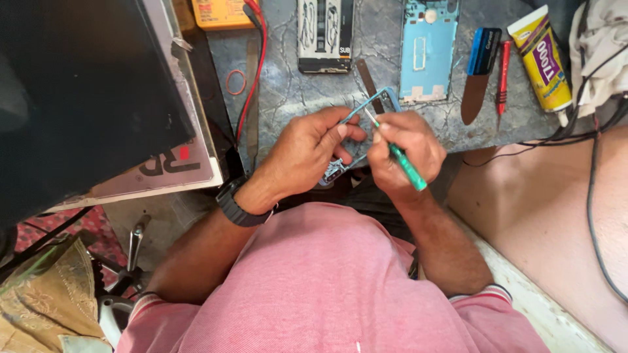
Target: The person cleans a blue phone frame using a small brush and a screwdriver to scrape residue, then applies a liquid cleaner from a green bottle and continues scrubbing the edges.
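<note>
Marbled grey worktop (294, 91) | blue phone frame (383, 98) gripped by left hand (307, 153) | green-handled tool (407, 167) pinched in right hand (405, 150), tip at frame

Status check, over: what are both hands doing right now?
Left hand grips blue phone frame. Right hand holds green-handled tool, tip on frame. Nothing between hands.

- The yellow multimeter (221, 13) is cut off by the top edge.
- The left hand (307, 153) hides part of the blue phone frame (366, 114).
</note>
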